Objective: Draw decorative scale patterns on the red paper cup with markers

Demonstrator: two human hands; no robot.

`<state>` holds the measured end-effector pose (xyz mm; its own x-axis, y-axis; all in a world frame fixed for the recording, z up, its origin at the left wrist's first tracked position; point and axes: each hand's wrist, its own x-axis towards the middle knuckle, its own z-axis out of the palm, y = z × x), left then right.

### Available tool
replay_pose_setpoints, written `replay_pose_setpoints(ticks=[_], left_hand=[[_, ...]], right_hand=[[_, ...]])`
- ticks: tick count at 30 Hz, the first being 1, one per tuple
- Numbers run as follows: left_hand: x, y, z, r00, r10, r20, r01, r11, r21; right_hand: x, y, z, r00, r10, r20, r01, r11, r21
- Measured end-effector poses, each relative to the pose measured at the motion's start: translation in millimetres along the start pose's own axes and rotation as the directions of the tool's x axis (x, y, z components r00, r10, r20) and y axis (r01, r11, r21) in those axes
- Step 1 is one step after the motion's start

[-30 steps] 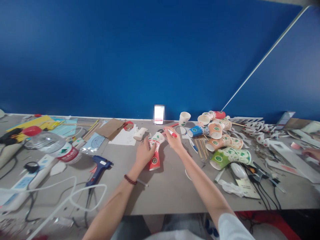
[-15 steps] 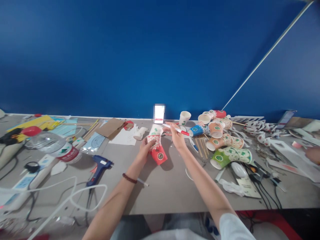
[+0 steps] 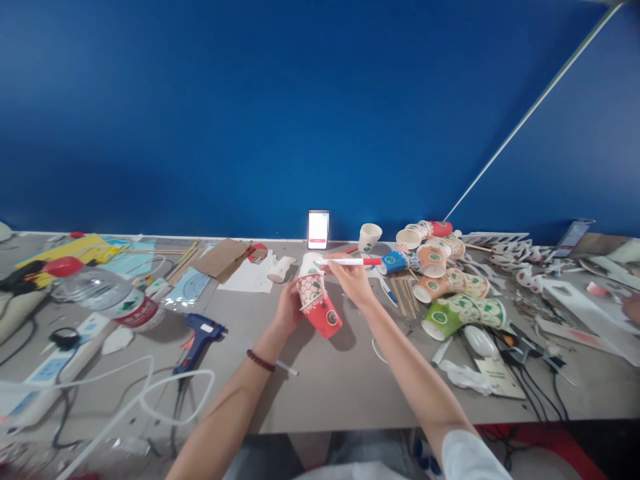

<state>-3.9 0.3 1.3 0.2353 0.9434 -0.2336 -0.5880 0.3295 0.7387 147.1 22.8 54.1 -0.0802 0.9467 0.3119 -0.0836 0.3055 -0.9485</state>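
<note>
My left hand (image 3: 289, 311) is closed around the left side of a bent body of joined paper cups (image 3: 326, 319), red with a white scale pattern and a white upper end. It is held tilted above the grey table. In my right hand (image 3: 354, 283) a white marker pen (image 3: 347, 262) with a red end lies almost level. Its left tip is at the white upper cup; whether it touches cannot be made out. Behind the cups a lit phone (image 3: 319, 230) leans on the blue wall. A small white cup piece (image 3: 281, 269) lies left of them.
Coloured cup bodies (image 3: 445, 319) crowd the right side, near wooden sticks (image 3: 404, 297) and a white paper cup (image 3: 370, 237). On the left are a blue glue gun (image 3: 197, 343), a plastic bottle (image 3: 115, 299), a power strip (image 3: 75, 360) and loose cables. Another person's hand (image 3: 632, 311) shows at the far right.
The red lower end of the cup body has swung slightly right and toward me. The marker has turned from slanting to nearly level, its tip now at the white cup.
</note>
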Motion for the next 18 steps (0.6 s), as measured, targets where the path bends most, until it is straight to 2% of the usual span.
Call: replay_pose_setpoints(ticks=[2,5,7,10,11,14,18], left_hand=[[-1.9,1.1,2.0,0.999,0.034,0.013,-0.034,0.999,0.020],[-6.3,2.1,6.7,0.982,0.180,0.061,-0.183,0.981,0.057],[-9.0,2.4,8.9,0.971,0.225,0.076,-0.232,0.968,0.099],[-9.6,1.6,7.7,0.954,0.290,0.078,-0.299,0.937,0.182],[-8.9,0.9,6.5,0.943,0.326,0.072,-0.334,0.917,0.219],[-6.6,-1.1,3.7,0.873,0.485,0.055,-0.472,0.811,0.345],[-7.9,-0.4,7.1,0.796,0.598,0.095,-0.564,0.676,0.474]], right_hand=[[0.2,-1.4,-1.3,1.000,-0.008,0.004,0.008,1.000,0.003],[-0.7,-6.5,-3.0,1.000,-0.021,-0.011,0.021,1.000,0.004],[-2.4,-11.2,-3.7,0.999,-0.041,-0.022,0.040,0.999,-0.013],[-6.9,-19.0,-3.8,0.996,-0.083,0.023,0.084,0.994,-0.065],[-8.7,-21.5,-3.5,0.995,-0.094,0.033,0.097,0.991,-0.087],[-14.2,-28.8,-1.4,0.990,-0.127,0.057,0.135,0.976,-0.169],[-19.0,-37.5,2.4,0.985,-0.149,0.083,0.166,0.951,-0.260]])
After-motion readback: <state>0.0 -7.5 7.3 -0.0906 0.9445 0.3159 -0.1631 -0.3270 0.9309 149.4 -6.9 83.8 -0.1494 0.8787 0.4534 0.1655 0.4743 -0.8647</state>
